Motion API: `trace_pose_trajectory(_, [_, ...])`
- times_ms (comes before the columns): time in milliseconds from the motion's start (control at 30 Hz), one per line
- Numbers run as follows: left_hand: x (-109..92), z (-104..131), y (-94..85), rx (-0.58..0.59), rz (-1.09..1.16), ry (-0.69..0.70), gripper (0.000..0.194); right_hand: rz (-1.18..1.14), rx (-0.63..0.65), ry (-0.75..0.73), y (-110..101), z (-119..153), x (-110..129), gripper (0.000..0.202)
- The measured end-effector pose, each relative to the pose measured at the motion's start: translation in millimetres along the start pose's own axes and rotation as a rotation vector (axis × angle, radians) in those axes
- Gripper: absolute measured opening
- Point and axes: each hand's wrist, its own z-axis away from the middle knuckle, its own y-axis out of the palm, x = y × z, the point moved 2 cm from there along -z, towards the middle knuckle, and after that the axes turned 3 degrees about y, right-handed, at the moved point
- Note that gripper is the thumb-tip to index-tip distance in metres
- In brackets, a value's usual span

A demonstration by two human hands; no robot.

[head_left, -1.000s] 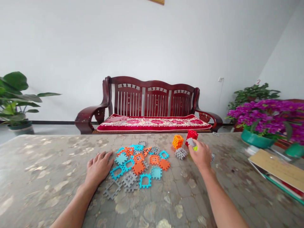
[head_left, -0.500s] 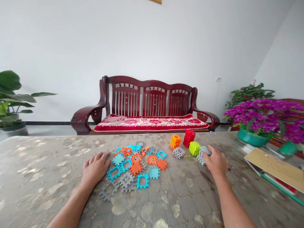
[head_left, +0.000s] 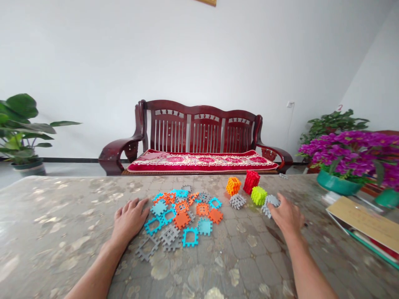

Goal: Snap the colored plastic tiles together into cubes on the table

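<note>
My left hand (head_left: 130, 218) lies flat on the table, fingers spread, just left of a loose spread of toothed plastic building tiles. Among them are a blue frame tile (head_left: 190, 237), an orange solid tile (head_left: 182, 220), an orange window tile (head_left: 202, 209) and a grey frame tile (head_left: 147, 248). At the right, my right hand (head_left: 288, 214) has its thumb and fingers around the near right side of a stack of grey tiles (head_left: 269, 206), which rests on the table. Left of that stack stand a lime-green stack (head_left: 258, 195), a red stack (head_left: 251, 182), an orange-yellow stack (head_left: 233, 185) and another grey stack (head_left: 237, 201).
A teal pot of purple flowers (head_left: 339, 181) and a brown folder (head_left: 366, 220) over papers occupy the table's right side. One small grey piece (head_left: 283, 176) lies at the far edge. Behind the table (head_left: 77, 216) is a wooden bench (head_left: 204, 128) with a red cover.
The whole view has shifted slightly, so everything appears a little further right. Both hands and the tiles keep about the same places on the table.
</note>
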Motion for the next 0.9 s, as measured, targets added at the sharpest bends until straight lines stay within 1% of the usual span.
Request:
trace_pose_trajectory(100, [-0.4,0.4,0.1,-0.007,0.019,-0.002,0.049,-0.05,-0.1,-0.067,-1.7,-1.3,2.8,0.066])
trace_pose_trajectory(167, [-0.8,0.8,-0.6,-0.013,0.028,-0.005,0.048,-0.156,-0.158,-0.166,-1.5,1.5,13.6,0.064])
trace_pose_trajectory(200, [-1.2,1.1,-1.1,-0.017,0.032,-0.008,0.048,-0.234,-0.159,-0.233,0.0,5.1,22.6,0.061])
trace_pose_trajectory(233, [-1.6,1.5,-1.8,-0.019,0.035,-0.01,0.047,-0.323,-0.135,-0.305,2.9,10.4,33.8,0.058])
trace_pose_trajectory(267, [-2.2,1.9,-2.5,-0.02,0.037,-0.012,0.047,-0.418,-0.085,-0.381,7.1,17.6,47.1,0.052])
trace_pose_trajectory(333, [-3.2,2.7,-4.0,-0.017,0.04,-0.014,0.047,-0.572,0.073,-0.49,18.3,36.1,77.1,0.044])
trace_pose_trajectory(400, [-4.1,3.2,-5.0,-0.005,0.036,-0.012,0.047,-0.616,0.204,-0.571,30.0,57.1,108.5,0.041])
trace_pose_trajectory(500, [-4.4,3.4,-5.5,0.011,0.024,-0.01,0.048,-0.552,0.287,-0.659,41.8,82.0,149.7,0.041])
trace_pose_trajectory(567, [-4.1,3.4,-5.4,0.01,0.022,-0.014,0.048,-0.48,0.322,-0.697,45.5,90.1,170.9,0.04])
trace_pose_trajectory(633, [-3.8,3.4,-5.3,0.005,0.023,-0.019,0.048,-0.4,0.322,-0.723,46.7,92.2,186.5,0.039])
trace_pose_trajectory(733, [-4.0,3.8,-5.3,0.008,0.025,-0.024,0.047,-0.269,0.31,-0.709,48.0,89.9,199.8,0.04])
trace_pose_trajectory(800, [-4.5,4.2,-6.0,0.008,0.026,-0.025,0.046,-0.19,0.313,-0.706,49.4,89.0,203.5,0.035])
trace_pose_trajectory(900, [-5.9,4.9,-8.2,0.009,0.034,-0.022,0.046,-0.133,0.289,-0.774,50.2,90.9,205.2,0.026])
